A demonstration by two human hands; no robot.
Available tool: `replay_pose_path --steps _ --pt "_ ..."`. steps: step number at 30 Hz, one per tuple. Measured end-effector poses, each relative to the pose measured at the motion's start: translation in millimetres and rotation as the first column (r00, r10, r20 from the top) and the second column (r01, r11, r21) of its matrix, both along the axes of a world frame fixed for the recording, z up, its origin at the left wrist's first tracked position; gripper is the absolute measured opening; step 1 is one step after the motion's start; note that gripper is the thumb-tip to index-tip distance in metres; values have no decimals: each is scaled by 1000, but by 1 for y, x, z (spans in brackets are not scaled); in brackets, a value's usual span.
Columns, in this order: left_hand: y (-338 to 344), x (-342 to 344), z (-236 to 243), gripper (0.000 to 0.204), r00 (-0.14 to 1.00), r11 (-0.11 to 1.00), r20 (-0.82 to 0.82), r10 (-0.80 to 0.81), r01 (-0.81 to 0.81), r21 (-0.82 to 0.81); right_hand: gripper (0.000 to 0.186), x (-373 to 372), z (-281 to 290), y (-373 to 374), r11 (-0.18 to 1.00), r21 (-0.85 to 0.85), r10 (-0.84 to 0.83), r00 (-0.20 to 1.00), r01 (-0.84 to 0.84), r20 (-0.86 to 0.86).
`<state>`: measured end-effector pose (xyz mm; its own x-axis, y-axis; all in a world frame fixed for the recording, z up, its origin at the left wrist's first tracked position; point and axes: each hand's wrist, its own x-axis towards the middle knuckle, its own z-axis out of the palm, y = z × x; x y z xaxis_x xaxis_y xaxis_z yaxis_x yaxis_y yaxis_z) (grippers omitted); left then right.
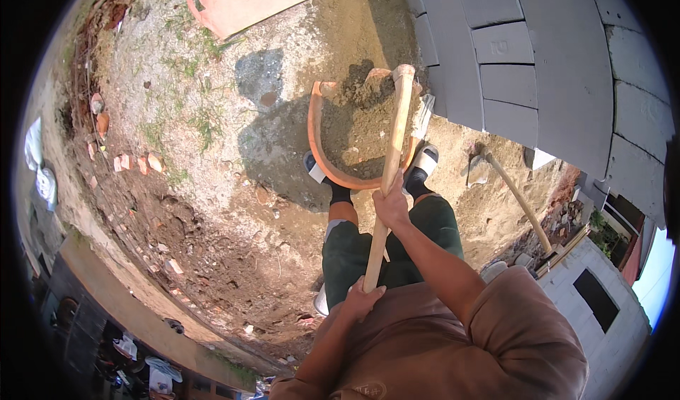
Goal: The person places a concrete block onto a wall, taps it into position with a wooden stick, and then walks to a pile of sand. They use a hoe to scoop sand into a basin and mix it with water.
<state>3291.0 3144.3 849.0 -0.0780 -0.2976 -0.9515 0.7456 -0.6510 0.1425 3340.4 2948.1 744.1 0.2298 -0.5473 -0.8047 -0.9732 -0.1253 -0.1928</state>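
Both my hands are closed round the wooden handle of a hoe (382,219). My right hand (391,205) grips it about midway, and my left hand (363,302) holds it near the lower end, close to my body. The hoe's metal blade (423,116) shows at the far end, along the right side of an orange tub (316,134). Inside the tub lies a damp brown soil-like mix (354,127), heaped darker at the far side. My feet stand either side of the tub's near rim.
Another hoe (520,201) lies on the ground to the right. Grey blocks or slabs (503,85) border the work spot at upper right. A larger pinkish-orange sheet or tray (248,3) lies ahead. Broken brick pieces (154,162) are scattered along the left.
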Motion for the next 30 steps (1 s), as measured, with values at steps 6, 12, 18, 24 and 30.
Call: replay_pose_path --steps 6,12,18,24,30 --pt "-12 -24 -8 35 946 992 297 -125 119 39 83 -10 -17 -17 996 43 -83 984 77 160" --pt "-143 11 -130 37 484 962 841 -242 230 145 61 54 -87 -106 992 66 -114 985 106 131" --pt "-207 10 -173 50 589 921 797 -135 372 -118 37 -10 -196 -267 993 -34 118 920 -113 373" --pt "-33 -23 -250 42 112 721 814 -569 543 430 47 -150 -302 -348 516 -665 697 716 -540 -41" --pt "20 66 -240 39 575 637 395 -716 308 706 41 -120 -300 -238 842 -405 444 883 -356 148"
